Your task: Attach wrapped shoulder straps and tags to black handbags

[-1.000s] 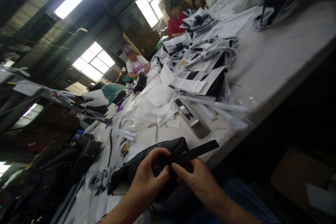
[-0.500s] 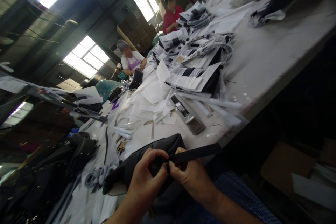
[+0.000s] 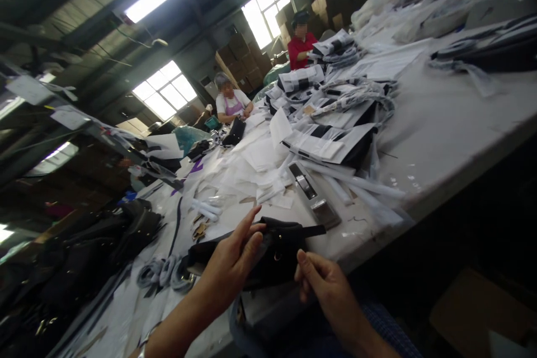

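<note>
A black bag [image 3: 272, 260] with small metal fittings lies at the near edge of the table. My left hand [image 3: 235, 251] rests over its left part, fingers stretched out and thumb apart, gripping nothing. A short black strap [image 3: 312, 231] sticks out to the right from the bag's top, free of both hands. Just right of the bag is my right hand [image 3: 325, 282], its fingers curled in and the thumb against them. Nothing shows between those fingers.
Beyond the bag lies a grey-and-silver tape dispenser [image 3: 314, 196]. White paper sheets [image 3: 247, 159] and plastic-wrapped bags [image 3: 331, 142] cover the table [image 3: 436, 140]. Dark bags [image 3: 96, 257] are piled at left, near coiled straps [image 3: 165, 273]. Two people work at the far side.
Both hands were pinching at the bag's strap. My left hand has opened onto the bag; my right hand has let go of the strap and drawn away to the right. The view has shifted.
</note>
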Demonstrator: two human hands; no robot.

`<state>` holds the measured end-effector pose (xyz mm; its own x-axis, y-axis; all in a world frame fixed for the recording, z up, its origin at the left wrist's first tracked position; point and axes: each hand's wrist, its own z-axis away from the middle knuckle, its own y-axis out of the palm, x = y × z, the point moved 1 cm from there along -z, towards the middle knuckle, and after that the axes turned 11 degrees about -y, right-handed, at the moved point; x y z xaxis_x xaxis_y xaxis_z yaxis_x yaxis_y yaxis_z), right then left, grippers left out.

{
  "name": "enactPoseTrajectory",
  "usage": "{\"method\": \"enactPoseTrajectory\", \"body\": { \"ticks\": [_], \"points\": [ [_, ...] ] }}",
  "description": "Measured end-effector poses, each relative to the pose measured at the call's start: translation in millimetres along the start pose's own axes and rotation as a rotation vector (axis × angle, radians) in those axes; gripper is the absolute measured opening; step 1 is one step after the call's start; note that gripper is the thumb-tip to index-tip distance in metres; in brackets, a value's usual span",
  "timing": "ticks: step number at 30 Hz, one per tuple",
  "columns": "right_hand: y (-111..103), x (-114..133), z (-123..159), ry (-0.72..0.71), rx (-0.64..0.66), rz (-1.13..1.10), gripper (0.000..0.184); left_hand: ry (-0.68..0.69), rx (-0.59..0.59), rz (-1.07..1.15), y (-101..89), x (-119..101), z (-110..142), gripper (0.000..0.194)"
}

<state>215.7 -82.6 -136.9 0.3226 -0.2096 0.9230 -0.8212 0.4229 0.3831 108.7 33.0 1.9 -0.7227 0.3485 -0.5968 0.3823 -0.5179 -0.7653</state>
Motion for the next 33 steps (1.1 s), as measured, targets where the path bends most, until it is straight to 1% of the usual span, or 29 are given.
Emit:
{"method": "enactPoseTrajectory", "body": {
  "ticks": [1, 3, 5, 7, 8, 10, 12, 13, 14, 16, 17, 18, 19, 20, 23, 25, 26, 27, 29, 31, 32, 33],
  "points": [
    [0.7, 1.8, 2.1, -0.022, 0.032, 0.039, 0.052, 0.002, -0.039, 0.009, -3.1, 4.9, 4.7, 0.054],
    [5.6, 5.8, 6.1, -0.031, 0.145, 0.084, 0.049, -0.025, -0.085, 0.037, -7.2, 17.6, 14.3, 0.051],
    [14.4, 10.6, 9.4, -0.03, 0.276, 0.089, 0.043, -0.07, -0.055, 0.078, -7.7, 30.8, 23.0, 0.052],
    [25.4, 16.4, 11.4, -0.06, 0.365, 0.057, 0.035, -0.107, -0.009, 0.152, -5.6, 39.8, 30.4, 0.052],
    [31.4, 19.4, 11.8, -0.075, 0.394, 0.021, 0.035, -0.118, -0.005, 0.212, -4.3, 41.7, 33.7, 0.052],
    [43.7, 24.3, 12.0, -0.078, 0.45, -0.077, 0.044, -0.138, -0.045, 0.39, -2.1, 41.5, 39.5, 0.049],
    [56.0, 27.4, 11.6, -0.062, 0.501, -0.129, 0.051, -0.132, -0.112, 0.587, -1.1, 39.9, 44.8, 0.047],
    [61.6, 28.4, 11.0, -0.058, 0.511, -0.119, 0.05, -0.111, -0.155, 0.668, -0.7, 40.5, 47.6, 0.047],
    [66.6, 29.2, 10.2, -0.059, 0.505, -0.085, 0.045, -0.083, -0.215, 0.727, -0.2, 43.2, 50.9, 0.047],
    [74.7, 31.7, 7.4, -0.049, 0.466, -0.013, 0.033, -0.039, -0.385, 0.777, 3.2, 55.9, 60.0, 0.045],
    [77.9, 33.8, 5.5, -0.031, 0.447, -0.007, 0.031, -0.037, -0.467, 0.782, 7.3, 65.7, 65.9, 0.044],
    [80.5, 36.8, 3.4, -0.006, 0.434, -0.033, 0.032, -0.05, -0.517, 0.78, 13.3, 76.8, 72.4, 0.043],
    [82.6, 40.7, 1.2, 0.022, 0.427, -0.087, 0.032, -0.074, -0.521, 0.773, 21.4, 88.5, 79.3, 0.043],
    [84.2, 45.1, -1.2, 0.05, 0.419, -0.16, 0.032, -0.092, -0.486, 0.766, 31.2, 99.7, 86.3, 0.044],
    [84.5, 59.4, -8.2, 0.08, 0.337, -0.356, 0.025, -0.072, -0.276, 0.71, 63.8, 124.9, 106.8, 0.057],
    [80.0, 66.6, -10.9, 0.056, 0.289, -0.344, 0.022, -0.063, -0.176, 0.711, 79.6, 133.7, 118.8, 0.059],
    [76.1, 69.4, -11.1, 0.036, 0.288, -0.273, 0.023, -0.069, -0.158, 0.723, 83.7, 136.3, 124.3, 0.056],
    [70.9, 71.7, -10.4, 0.007, 0.293, -0.163, 0.027, -0.082, -0.17, 0.731, 84.6, 138.3, 129.4, 0.053],
    [57.5, 76.9, -6.3, -0.11, 0.279, 0.116, 0.036, -0.095, -0.262, 0.698, 77.9, 140.8, 139.3, 0.049],
    [43.6, 85.4, 0.0, -0.335, 0.187, 0.384, 0.036, -0.086, -0.373, 0.603, 62.5, 142.0, 149.1, 0.044],
    [38.5, 91.3, 3.3, -0.482, 0.134, 0.499, 0.032, -0.08, -0.409, 0.544, 52.7, 142.1, 153.7, 0.041],
    [35.9, 98.2, 6.2, -0.638, 0.11, 0.602, 0.026, -0.071, -0.433, 0.481, 41.9, 141.7, 158.1, 0.039]
  ]
}}
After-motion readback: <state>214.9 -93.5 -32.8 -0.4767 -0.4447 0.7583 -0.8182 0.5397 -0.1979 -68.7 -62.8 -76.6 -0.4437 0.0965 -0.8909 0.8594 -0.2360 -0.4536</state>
